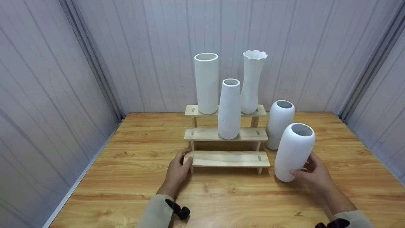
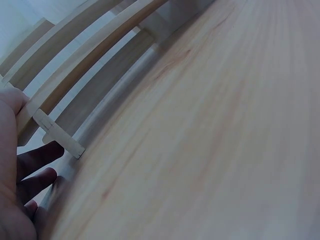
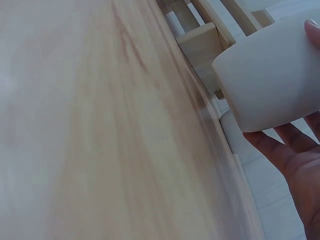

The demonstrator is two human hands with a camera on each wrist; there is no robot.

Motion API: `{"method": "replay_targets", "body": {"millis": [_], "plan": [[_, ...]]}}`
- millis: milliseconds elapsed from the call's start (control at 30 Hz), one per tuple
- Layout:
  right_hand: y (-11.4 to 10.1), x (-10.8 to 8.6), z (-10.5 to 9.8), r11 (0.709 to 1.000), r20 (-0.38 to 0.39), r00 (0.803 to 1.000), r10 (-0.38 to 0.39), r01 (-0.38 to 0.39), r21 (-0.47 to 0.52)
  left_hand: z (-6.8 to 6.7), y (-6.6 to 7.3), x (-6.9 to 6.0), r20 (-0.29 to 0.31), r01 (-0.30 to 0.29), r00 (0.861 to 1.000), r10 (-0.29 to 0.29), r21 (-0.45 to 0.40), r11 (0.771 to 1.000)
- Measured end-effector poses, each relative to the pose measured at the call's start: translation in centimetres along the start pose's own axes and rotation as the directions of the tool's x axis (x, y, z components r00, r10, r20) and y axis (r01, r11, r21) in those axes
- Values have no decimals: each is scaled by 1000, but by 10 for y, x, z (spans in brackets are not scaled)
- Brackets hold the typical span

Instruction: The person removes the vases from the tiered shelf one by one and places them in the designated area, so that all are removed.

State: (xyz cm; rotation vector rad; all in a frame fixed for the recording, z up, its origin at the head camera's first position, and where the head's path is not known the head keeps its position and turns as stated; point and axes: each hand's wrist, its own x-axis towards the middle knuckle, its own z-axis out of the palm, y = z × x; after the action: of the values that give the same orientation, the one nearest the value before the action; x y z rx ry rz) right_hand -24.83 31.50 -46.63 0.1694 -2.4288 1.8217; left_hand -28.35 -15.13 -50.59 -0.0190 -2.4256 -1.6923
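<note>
My right hand [image 1: 316, 175] grips a white rounded vase [image 1: 294, 152] low on its side, thumb in front and fingers behind. The vase tilts slightly, and its base is off the table in the right wrist view. At the left end of the lowest step of a three-step wooden stand [image 1: 231, 159], my left hand [image 1: 178, 171] pinches the board between thumb and index finger. A tall cylindrical vase [image 1: 207, 85] and a scallop-rimmed vase [image 1: 251, 85] occupy the top step. One tapered vase [image 1: 229, 110] stands on the middle step.
Another white rounded vase [image 1: 280, 123] stands on the wooden table [image 1: 126, 190], right of the stand and partly behind the held vase. Pale panel walls [image 1: 158, 47] enclose the table at the back and both sides.
</note>
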Motion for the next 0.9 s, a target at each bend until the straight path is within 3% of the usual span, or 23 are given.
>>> {"method": "replay_targets", "body": {"millis": [267,667,900], "plan": [[5,1,-1,999,-11,1000,-29,29,-14,0,1,0,-5,7,1000,-7,8,1000],[12,2,1,982,0,999,-38,37,186,-1,4,-2,26,12,1000,-11,-21,1000],[13,4,-1,987,1,1000,3,-3,163,1,4,-1,-2,15,1000,-15,-6,1000]]}}
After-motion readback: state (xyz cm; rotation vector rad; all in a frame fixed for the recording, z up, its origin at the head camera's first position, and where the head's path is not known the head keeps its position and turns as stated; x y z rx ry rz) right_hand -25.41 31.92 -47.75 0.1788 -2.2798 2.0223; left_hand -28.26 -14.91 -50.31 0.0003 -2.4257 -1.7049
